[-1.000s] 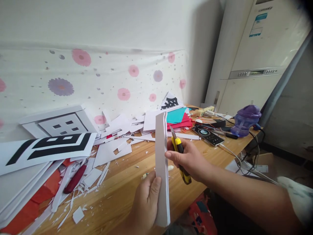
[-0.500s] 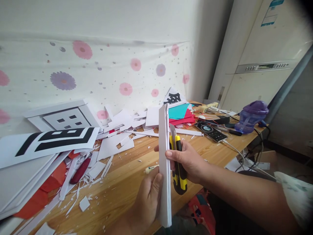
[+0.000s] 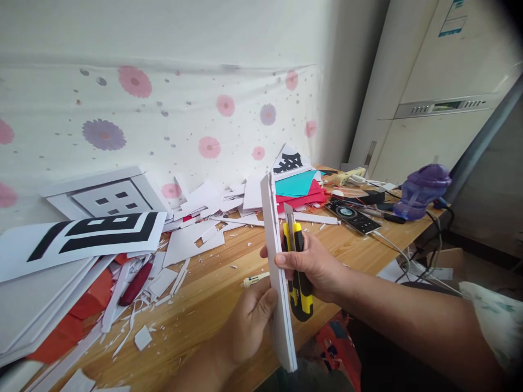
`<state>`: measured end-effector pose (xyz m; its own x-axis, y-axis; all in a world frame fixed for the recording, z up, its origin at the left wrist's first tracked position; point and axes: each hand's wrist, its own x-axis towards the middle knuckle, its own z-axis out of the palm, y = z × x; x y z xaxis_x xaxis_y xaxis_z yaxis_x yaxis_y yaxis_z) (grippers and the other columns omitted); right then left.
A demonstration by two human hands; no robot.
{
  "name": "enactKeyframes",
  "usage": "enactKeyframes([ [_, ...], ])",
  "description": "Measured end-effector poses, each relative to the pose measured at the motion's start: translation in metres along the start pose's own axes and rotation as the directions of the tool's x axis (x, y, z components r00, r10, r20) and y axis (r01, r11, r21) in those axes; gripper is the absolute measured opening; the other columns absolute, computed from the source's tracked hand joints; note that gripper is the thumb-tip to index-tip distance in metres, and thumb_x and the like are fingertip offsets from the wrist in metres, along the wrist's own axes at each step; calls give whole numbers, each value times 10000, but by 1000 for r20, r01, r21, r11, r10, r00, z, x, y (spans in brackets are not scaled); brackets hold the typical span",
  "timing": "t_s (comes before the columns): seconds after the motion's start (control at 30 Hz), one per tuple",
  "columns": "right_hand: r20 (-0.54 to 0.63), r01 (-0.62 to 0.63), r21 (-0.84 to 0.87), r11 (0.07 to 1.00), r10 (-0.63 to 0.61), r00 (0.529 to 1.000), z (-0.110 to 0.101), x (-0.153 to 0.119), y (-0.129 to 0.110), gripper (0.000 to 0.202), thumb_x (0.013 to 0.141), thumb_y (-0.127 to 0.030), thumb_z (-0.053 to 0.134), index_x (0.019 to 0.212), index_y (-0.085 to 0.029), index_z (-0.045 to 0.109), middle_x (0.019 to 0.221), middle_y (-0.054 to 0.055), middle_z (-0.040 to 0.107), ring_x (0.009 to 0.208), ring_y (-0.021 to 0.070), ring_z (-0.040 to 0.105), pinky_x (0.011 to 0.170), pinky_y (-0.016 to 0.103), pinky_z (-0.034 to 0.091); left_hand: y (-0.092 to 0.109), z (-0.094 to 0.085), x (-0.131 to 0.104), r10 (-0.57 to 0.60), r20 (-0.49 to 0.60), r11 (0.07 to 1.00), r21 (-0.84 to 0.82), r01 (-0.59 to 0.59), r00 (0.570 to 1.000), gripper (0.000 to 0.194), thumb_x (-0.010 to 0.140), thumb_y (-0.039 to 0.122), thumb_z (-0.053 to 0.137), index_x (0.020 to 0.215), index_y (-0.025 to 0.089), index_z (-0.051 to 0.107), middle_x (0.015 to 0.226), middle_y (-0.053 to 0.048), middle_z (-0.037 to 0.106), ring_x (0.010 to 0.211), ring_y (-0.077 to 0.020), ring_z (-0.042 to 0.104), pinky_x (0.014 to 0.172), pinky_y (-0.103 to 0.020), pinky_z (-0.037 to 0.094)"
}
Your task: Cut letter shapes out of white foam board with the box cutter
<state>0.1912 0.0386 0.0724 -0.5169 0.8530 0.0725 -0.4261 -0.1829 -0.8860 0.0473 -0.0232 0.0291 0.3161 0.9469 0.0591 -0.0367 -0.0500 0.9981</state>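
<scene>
Paper with thick black strokes (image 3: 100,231) lies at far left, across stacked white boards (image 3: 44,305), beside which red paper (image 3: 95,291) shows. Behind it, a white panel with square cut-outs (image 3: 102,197) leans back toward a flowered sheet (image 3: 180,125) on the wall. A dark red handle (image 3: 136,285) rests among white scraps (image 3: 180,250) scattered over the wooden surface (image 3: 220,294). At centre, the left hand (image 3: 250,314) grips the lower part of a narrow white strip (image 3: 280,291), which is layered at its edge and held nearly upright, tilted slightly, above the near part of the surface. A pen (image 3: 254,280) lies just beyond this hand. The right hand (image 3: 321,268), closed around a yellow and black utility knife (image 3: 301,296), also steadies the strip, its thumb against the middle; the knife points upward, its blade bared, just right of the strip. Farther back lie a turquoise sheet (image 3: 295,185) and red sheets (image 3: 305,199). At right follow a lit phone (image 3: 353,217) with a white cable (image 3: 390,243) and a purple bottle (image 3: 423,191).
</scene>
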Motion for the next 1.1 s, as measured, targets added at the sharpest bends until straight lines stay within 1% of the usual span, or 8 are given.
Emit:
enactKeyframes([
  [0.07,55,-26,-10,1000,26,998,0,-1,3,386,548,-287,790,791,-155,521,536,-57,567,407,64,489,375,164,357,1,0,1,-24,10,996,-87,25,1000,343,896,447,419,932,155,593,673,-32,627,575,-134,548,582,-250,412],
  [0.2,256,-113,-73,991,128,958,7,-4,14,413,611,-377,741,833,-188,450,505,-55,561,356,151,542,330,234,401,-3,6,1,-112,-172,958,-281,60,979,420,874,535,388,770,161,547,557,-20,604,448,-123,539,440,-221,395],
  [0.4,169,42,-379,925,25,985,13,-7,17,454,600,-413,751,825,-193,425,634,-32,550,536,127,550,488,246,436,-6,12,-1,-168,-325,923,-384,33,931,489,757,660,484,673,178,484,313,68,409,237,-57,328,297,-158,252],
  [0.5,217,254,-695,673,-141,966,0,-5,5,338,744,-417,626,925,-169,486,694,-7,536,600,124,510,543,249,398,-1,13,1,-197,-378,930,-365,50,905,508,742,684,476,660,182,473,304,68,404,233,-53,310,284,-149,232],
  [0.63,383,381,-923,-57,-249,890,-15,-6,-12,125,785,-207,502,895,-151,519,754,34,567,651,146,502,577,267,320,5,14,4,-236,-438,948,-299,106,867,527,716,710,480,647,188,442,311,69,398,248,-51,304,279,-140,237],
  [0.73,434,320,-852,-415,-214,875,-16,-8,-18,71,733,-159,504,802,-161,522,723,28,575,608,148,496,531,278,226,7,14,5,-247,-487,956,-265,128,838,522,703,715,492,684,196,444,332,77,396,272,-58,308,266,-136,244],
  [0.87,431,274,-794,-543,-185,883,-9,-9,-21,38,755,-191,507,786,-173,521,709,18,585,573,147,500,507,294,151,8,14,5,-236,-506,961,-245,124,829,446,746,658,499,797,216,465,362,95,394,286,-74,309,246,-143,261],
  [1.1,399,259,-799,-542,-157,903,-8,-5,-20,60,756,-206,521,810,-179,522,720,15,604,560,151,504,502,291,137,11,14,4,-240,-486,963,-227,144,840,412,786,618,479,776,206,452,347,83,403,279,-76,327,260,-140,265],
])
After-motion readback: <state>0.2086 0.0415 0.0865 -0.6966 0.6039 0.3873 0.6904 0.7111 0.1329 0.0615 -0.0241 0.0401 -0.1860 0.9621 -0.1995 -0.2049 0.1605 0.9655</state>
